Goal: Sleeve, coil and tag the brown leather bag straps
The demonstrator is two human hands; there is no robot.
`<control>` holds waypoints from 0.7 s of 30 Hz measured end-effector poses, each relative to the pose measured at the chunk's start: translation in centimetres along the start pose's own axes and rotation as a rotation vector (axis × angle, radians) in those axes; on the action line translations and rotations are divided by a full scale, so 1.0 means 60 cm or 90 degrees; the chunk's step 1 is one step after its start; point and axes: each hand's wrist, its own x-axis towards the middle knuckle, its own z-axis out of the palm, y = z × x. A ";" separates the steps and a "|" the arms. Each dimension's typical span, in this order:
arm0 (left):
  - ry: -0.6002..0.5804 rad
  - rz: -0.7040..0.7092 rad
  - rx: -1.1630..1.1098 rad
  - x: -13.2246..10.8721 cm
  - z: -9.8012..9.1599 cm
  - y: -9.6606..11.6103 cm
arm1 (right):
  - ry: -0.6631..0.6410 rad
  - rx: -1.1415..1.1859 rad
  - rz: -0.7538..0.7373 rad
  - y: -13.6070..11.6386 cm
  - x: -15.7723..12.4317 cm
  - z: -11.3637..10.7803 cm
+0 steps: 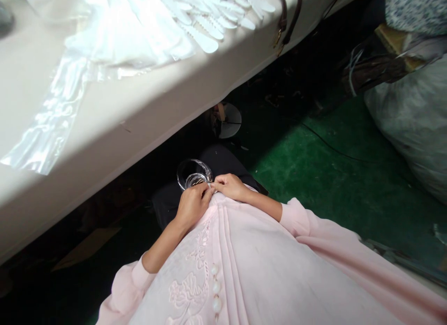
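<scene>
A pale pink garment (pixel 251 264) with embroidery and pearl buttons lies over my lap, spread toward the lower right. My left hand (pixel 192 205) and my right hand (pixel 228 185) meet at its top edge, fingers closed and pinching the fabric at the neckline. Just above them, a clear plastic hanger hook (pixel 192 174) curves out of the garment's top. Both hands touch the cloth beside the hook. What lies under the fingertips is hidden.
A long white table (pixel 146 106) runs across the upper left, carrying clear plastic bags (pixel 52 125) and several white plastic pieces (pixel 213 17). A brown strap (pixel 286 22) hangs over its edge. Green floor (pixel 331 176) lies to the right, with a large filled sack (pixel 415 120).
</scene>
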 end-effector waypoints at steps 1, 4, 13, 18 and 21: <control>-0.010 -0.010 -0.037 -0.001 -0.005 -0.001 | -0.004 0.023 -0.017 0.000 0.000 0.002; -0.032 -0.033 -0.110 -0.007 -0.020 -0.007 | -0.026 0.120 -0.086 -0.003 0.003 0.010; 0.073 -0.091 -0.491 -0.033 -0.042 -0.007 | 0.034 0.185 -0.143 -0.008 0.029 0.022; 0.078 -0.066 -0.531 -0.041 -0.044 0.004 | 0.028 0.202 -0.153 -0.016 0.026 0.021; 0.080 -0.054 -0.544 -0.039 -0.047 0.016 | 0.024 0.237 -0.142 -0.025 0.026 0.019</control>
